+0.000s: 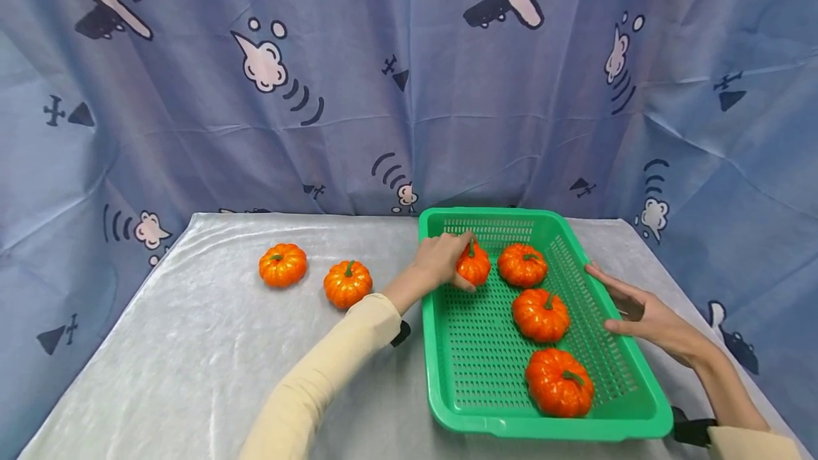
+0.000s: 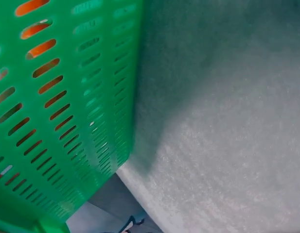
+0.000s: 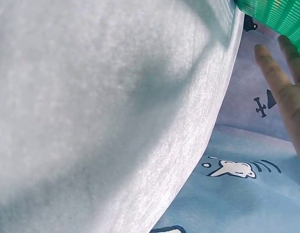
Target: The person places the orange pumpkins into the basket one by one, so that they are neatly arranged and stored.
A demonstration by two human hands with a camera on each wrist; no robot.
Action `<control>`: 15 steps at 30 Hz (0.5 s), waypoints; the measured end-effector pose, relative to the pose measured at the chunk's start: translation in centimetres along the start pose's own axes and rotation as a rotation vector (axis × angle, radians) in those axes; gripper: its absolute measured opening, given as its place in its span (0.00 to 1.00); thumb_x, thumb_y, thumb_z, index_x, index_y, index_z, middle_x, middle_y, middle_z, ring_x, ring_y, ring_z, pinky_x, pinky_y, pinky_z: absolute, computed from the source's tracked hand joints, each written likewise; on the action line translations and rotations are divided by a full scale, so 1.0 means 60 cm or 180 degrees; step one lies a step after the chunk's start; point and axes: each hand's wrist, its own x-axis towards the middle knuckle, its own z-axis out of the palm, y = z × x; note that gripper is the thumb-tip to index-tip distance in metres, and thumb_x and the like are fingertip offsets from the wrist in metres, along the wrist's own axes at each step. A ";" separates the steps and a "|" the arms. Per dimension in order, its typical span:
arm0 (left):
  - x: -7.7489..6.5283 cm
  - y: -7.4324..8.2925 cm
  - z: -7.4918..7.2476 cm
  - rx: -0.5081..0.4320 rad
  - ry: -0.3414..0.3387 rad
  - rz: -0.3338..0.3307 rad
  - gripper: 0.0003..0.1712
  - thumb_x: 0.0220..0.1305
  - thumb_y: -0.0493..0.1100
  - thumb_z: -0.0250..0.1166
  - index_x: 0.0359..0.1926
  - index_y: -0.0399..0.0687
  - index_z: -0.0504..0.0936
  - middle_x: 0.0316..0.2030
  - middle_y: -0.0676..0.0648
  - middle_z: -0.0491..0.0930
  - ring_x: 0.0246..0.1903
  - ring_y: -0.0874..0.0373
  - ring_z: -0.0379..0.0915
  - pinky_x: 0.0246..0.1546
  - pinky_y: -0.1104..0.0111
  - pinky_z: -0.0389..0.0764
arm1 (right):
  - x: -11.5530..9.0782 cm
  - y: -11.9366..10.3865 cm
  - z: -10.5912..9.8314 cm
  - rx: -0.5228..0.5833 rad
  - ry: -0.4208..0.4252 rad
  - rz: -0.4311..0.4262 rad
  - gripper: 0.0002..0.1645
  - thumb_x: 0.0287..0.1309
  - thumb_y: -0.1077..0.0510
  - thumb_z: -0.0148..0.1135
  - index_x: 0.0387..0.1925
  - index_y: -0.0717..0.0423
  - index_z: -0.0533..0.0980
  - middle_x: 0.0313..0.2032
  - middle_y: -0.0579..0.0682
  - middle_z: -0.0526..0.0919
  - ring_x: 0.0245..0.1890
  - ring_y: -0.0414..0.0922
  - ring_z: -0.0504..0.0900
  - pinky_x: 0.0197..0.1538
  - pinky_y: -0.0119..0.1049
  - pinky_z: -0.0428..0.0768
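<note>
My left hand [image 1: 442, 261] grips a small orange pumpkin [image 1: 473, 264] inside the far left corner of a green basket [image 1: 431, 360]. Three more pumpkins lie in that basket: one at the far side [image 1: 522, 265], one mid-way [image 1: 540, 315] and one at the near right [image 1: 559, 382]. At the basket's right rim is my right hand [image 1: 645, 314], its fingers extended and thumb toward the rim. In the right wrist view, its fingers [image 3: 273, 68] reach toward the green basket wall [image 3: 273, 14]. The left wrist view shows the slotted basket wall [image 2: 67, 111], with orange behind it; the left hand is out of sight there.
Two pumpkins lie on the pale cloth-covered table left of the basket: one farther left [image 1: 283, 265], one beside the left forearm [image 1: 348, 284]. A blue curtain [image 1: 358, 91] with printed planes hangs behind the table [image 1: 172, 346].
</note>
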 end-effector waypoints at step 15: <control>0.000 0.016 0.000 0.0514 -0.0379 -0.0396 0.48 0.27 0.67 0.73 0.54 0.55 0.71 0.41 0.52 0.78 0.40 0.59 0.73 0.32 0.68 0.72 | -0.002 -0.003 0.001 -0.0035 -0.0014 0.0010 0.43 0.58 0.68 0.51 0.69 0.49 0.43 0.69 0.39 0.38 0.55 0.19 0.57 0.46 0.29 0.73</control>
